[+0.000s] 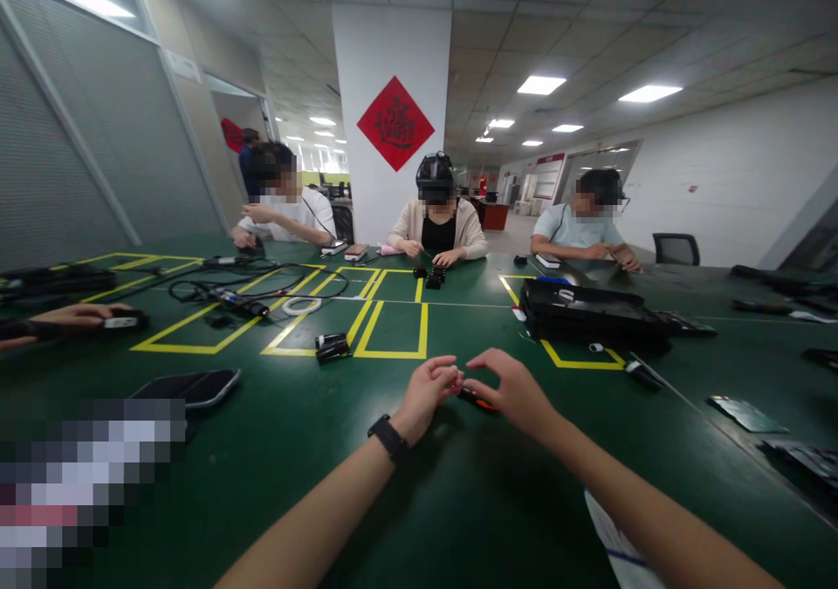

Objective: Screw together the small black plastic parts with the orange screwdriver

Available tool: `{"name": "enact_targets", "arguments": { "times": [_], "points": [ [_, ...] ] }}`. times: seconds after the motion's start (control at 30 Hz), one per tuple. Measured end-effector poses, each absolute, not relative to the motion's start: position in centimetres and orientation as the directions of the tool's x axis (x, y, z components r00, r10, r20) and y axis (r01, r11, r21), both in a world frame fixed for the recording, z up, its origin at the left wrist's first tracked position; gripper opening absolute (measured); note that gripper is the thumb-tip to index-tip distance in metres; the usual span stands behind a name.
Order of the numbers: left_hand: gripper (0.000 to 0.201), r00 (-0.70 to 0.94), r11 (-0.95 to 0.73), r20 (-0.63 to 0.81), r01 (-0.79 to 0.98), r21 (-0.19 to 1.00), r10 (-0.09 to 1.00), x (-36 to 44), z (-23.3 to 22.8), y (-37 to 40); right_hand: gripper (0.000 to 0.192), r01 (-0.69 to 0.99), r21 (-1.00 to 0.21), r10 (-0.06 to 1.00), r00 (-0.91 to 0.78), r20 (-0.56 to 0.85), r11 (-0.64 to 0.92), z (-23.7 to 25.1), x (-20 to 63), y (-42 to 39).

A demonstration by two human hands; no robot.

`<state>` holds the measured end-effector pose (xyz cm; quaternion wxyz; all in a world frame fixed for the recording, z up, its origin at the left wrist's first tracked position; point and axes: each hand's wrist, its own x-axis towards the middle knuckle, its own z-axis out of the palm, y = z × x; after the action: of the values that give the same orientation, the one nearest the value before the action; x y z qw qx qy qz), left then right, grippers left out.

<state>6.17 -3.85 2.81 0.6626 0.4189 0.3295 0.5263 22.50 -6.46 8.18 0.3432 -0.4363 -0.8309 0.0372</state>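
My left hand (425,399), with a black watch (388,435) on the wrist, is closed, its thumb and fingertips pinched together. Whatever sits in that pinch is too small to make out. Close beside it, my right hand (514,390) has its thumb and index finger curved and apart, and nothing shows between them. An orange and black object (483,402), partly covered, is just under my right thumb. I cannot tell whether the thumb touches it. Beyond my left hand, a pair of small black cylinders (332,346) lies on the green table (294,467).
A black bag (589,310) lies ahead on the right. Cables (229,297) and a white ring (302,306) are at the left. A co-worker's hand (85,317) reaches in from the left edge. Several people sit across the table. Paper (615,537) lies by my right forearm.
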Motion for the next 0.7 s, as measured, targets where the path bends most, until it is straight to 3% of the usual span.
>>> {"name": "enact_targets", "arguments": {
  "times": [0.17,0.4,0.7],
  "points": [
    [0.028,0.203,0.201,-0.1,-0.57,0.797,0.974,6.4,3.3,-4.4,0.006,0.728,-0.304,0.725,-0.369,0.581,0.614,7.6,19.3,-6.4],
    [0.023,0.242,0.222,-0.088,-0.609,0.762,0.966,6.0,3.2,-3.8,0.018,0.706,-0.292,0.704,-0.4,0.587,0.645,7.7,19.4,-5.9],
    [0.037,0.247,0.108,0.048,-0.582,0.806,0.968,6.0,3.1,-4.0,0.018,0.549,-0.608,0.809,-0.261,0.527,0.573,7.2,19.9,-5.1]
  ]
}}
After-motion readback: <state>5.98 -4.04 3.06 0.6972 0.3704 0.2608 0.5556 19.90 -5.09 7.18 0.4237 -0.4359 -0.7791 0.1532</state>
